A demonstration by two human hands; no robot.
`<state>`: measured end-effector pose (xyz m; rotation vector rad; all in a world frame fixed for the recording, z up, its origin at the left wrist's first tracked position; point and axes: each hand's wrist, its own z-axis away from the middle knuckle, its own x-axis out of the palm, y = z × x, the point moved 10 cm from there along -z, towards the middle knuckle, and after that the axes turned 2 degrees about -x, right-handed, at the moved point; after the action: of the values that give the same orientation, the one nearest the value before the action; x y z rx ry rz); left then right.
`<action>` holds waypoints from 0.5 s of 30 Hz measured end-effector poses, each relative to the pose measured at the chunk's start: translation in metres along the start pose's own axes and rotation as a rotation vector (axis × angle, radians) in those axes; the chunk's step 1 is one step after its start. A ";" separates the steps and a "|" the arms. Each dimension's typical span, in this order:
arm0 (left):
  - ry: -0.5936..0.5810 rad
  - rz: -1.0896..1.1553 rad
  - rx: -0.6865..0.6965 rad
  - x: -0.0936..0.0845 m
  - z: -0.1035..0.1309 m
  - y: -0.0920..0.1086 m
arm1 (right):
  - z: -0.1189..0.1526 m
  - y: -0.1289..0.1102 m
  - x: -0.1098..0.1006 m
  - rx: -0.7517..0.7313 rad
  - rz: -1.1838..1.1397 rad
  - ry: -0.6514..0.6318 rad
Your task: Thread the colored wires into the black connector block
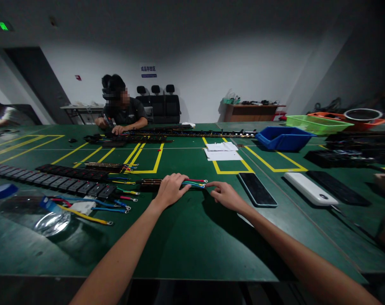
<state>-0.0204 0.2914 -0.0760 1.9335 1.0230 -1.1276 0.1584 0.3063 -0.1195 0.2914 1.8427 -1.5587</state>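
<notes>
My left hand (171, 189) lies closed over a dark strip with copper-coloured bars (150, 183), its fingers across the top and thumb along the near side. From the strip's right end come red, blue, green and yellow wires (195, 184), tipped with metal ring terminals. My right hand (225, 195) stretches its index finger to the terminals, at or almost at contact; its other fingers are curled and hold nothing that shows. Right of it lies a smartphone (258, 189). Further left is a similar strip (101, 165) with coloured wires.
Long black segmented strips (55, 180) and a clear bottle (33, 212) lie at left. Paper sheets (223, 151), a blue bin (283, 138), a green tray (317, 123) and a white power bank (309, 189) with cable are at right. A co-worker (124, 108) handles parts across the table.
</notes>
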 end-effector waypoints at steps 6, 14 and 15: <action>0.009 0.006 -0.004 0.000 0.000 -0.001 | 0.002 -0.002 0.002 -0.003 0.000 -0.024; 0.000 -0.003 -0.002 0.001 0.000 -0.001 | -0.003 0.007 -0.007 0.058 -0.194 0.078; -0.001 -0.005 -0.002 0.001 0.000 -0.001 | -0.003 0.007 -0.008 0.062 -0.231 0.091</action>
<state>-0.0206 0.2921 -0.0765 1.9300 1.0285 -1.1294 0.1668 0.3126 -0.1197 0.1857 1.9568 -1.7881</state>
